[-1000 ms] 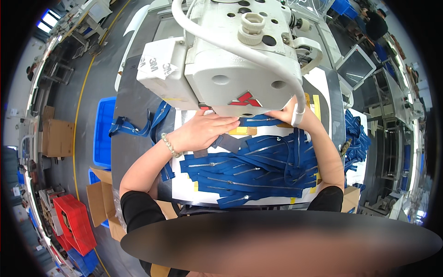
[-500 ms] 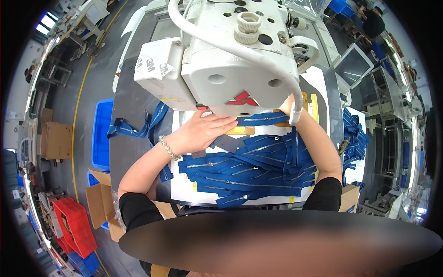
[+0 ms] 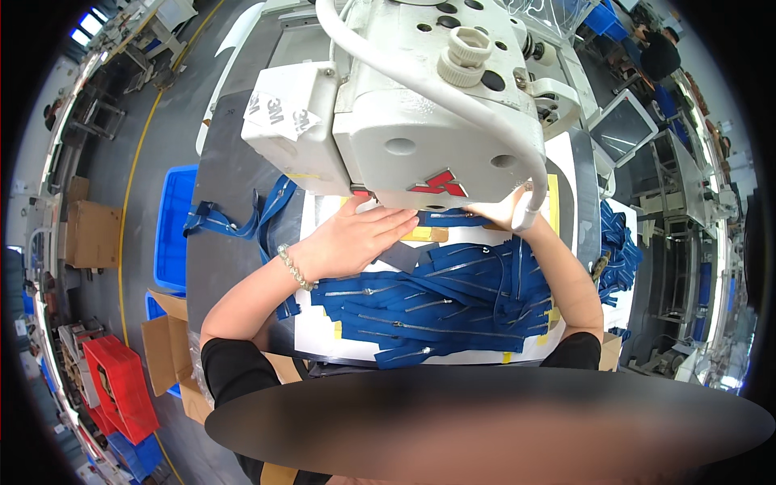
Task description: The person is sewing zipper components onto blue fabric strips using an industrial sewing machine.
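Under the white head of a sewing machine (image 3: 440, 145) lies a blue zipper (image 3: 444, 218) with metal teeth. My left hand (image 3: 356, 240), a beaded bracelet at its wrist, reaches flat to the zipper's left end, fingers stretched out together. At the zipper's right end is my right hand (image 3: 503, 212); a digit touches the tape, and the machine and its white hose hide most of the other fingers. Just in front of both hands, a pile of blue zippers (image 3: 436, 303) covers much of the white work surface (image 3: 319, 335). A dark grey flat piece (image 3: 398, 257) lies beside my left fingers.
Blue zipper tape (image 3: 267, 214) trails off to the left of the machine. More zippers (image 3: 618, 246) are heaped at the right. Beside the table stand a blue bin (image 3: 175, 230) and an open carton (image 3: 166, 347). A dark screen (image 3: 622, 125) stands at the back right.
My right hand has come left and nearer along the zipper, covering its right end. My left hand stays at the other end. The whole view has shifted slightly.
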Available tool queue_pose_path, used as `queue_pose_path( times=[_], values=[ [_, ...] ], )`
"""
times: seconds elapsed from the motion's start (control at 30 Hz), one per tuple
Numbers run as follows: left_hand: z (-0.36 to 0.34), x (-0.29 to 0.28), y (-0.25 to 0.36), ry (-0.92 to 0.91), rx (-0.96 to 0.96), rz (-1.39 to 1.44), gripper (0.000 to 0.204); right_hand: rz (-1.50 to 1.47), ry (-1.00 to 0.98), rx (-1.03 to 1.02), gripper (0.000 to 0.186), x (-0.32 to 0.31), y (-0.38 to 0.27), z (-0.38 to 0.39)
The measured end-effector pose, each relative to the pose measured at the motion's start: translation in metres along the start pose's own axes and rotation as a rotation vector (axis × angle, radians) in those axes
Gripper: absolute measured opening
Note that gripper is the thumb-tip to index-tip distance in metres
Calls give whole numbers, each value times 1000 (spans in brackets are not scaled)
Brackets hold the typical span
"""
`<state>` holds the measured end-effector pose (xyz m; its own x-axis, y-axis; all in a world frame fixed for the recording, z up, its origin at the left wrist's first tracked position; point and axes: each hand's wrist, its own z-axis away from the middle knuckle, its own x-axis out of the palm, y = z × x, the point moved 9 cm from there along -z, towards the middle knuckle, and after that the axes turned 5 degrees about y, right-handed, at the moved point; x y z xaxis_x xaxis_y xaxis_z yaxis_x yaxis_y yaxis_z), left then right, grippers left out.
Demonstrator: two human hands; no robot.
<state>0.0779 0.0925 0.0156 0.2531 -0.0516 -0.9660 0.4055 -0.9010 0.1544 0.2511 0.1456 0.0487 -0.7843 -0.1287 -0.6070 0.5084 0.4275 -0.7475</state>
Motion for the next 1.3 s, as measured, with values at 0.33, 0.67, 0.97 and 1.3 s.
queue_pose_path(
  times=[0.33, 0.67, 0.97, 1.3],
  values=[
    [3, 2, 3, -4, 8, 7, 51, 325, -150, -316, 36, 21, -46, 47],
    [2, 7, -4, -62, -60, 116, 48, 324, -157, -127, 26, 3, -14, 59],
    [1, 7, -5, -96, -78, 130, 47, 40, -416, -267, 25, 42, -61, 68],
    [2, 10, -5, -28, -32, 132, 48, 369, -15, -100, 21, 8, 1, 57]
  ],
)
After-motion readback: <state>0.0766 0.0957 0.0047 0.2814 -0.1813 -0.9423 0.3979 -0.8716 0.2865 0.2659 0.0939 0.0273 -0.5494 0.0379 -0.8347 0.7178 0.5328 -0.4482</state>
